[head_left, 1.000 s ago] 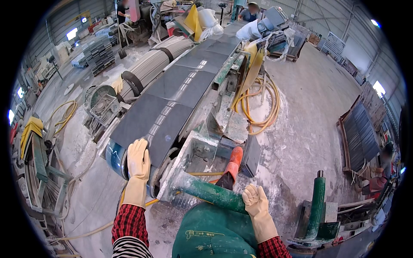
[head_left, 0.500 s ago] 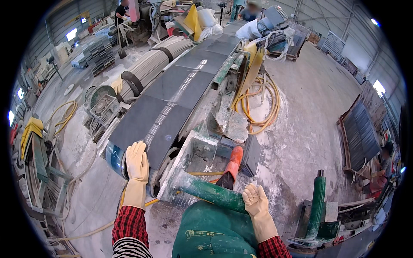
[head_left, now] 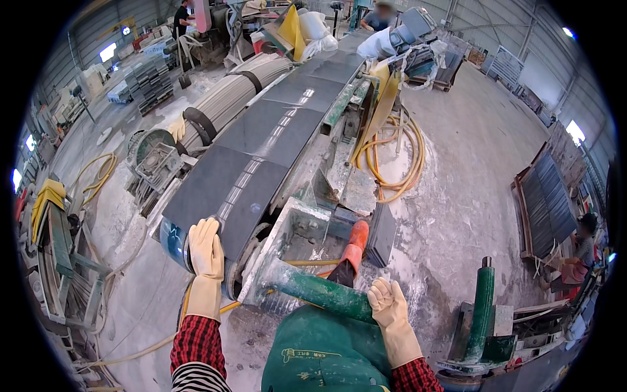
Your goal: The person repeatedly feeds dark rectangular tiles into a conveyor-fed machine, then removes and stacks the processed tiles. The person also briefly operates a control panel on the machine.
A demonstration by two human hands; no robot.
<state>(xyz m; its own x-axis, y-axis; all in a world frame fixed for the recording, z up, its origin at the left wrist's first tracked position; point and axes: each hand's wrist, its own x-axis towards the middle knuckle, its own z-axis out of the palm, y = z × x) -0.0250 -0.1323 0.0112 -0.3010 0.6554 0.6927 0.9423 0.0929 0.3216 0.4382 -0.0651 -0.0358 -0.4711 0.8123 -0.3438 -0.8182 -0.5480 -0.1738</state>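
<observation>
The gloved left hand [head_left: 206,247] lies flat with fingers spread on the near end of the dark stone slab [head_left: 245,173], which rests on the long conveyor belt [head_left: 287,104], while the gloved right hand [head_left: 390,303] is curled around the green pipe [head_left: 320,289] just right of that end. Right of the slab, a coil of yellow hose [head_left: 398,153] and an orange handle [head_left: 356,238] crowd the dusty floor [head_left: 470,196], with a green post [head_left: 482,313] farther right. Beyond the slab's far end sit a yellow board [head_left: 292,26] and white sacks [head_left: 317,32]; left of it lies a grey ribbed roller [head_left: 225,98].
</observation>
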